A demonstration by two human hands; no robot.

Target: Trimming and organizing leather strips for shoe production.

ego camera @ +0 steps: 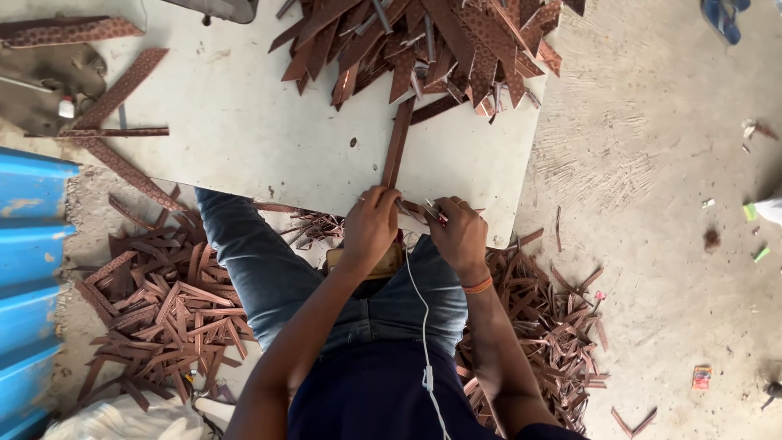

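Brown patterned strip (397, 147) lies lengthwise on the pale board (244, 138), running from the heap of similar strips (432, 45) at the board's far end down to the near edge, where its near end disappears under the left hand (371, 224). That hand is curled over the strip's end, knuckles up and fingers folded down around it, so it is closed on the strip. Just beside it, the right hand (460, 232) sits at the board's edge with its fingers bent inward toward the left hand; it pinches something small and thin with a touch of red, too small to identify. The two hands are nearly touching, thumbs toward each other.

Both forearms reach forward from the person's body, elbows bent and spread outward, wrists angled in so the hands meet over the lap. An orange band (479, 286) circles the right wrist. The person's legs in blue jeans (261, 261) extend beneath the board, and a white cable (423, 326) hangs down the dark shirt.

Piles of cut brown offcuts (163, 310) cover the floor on the left side of the legs, and more lie on the right.
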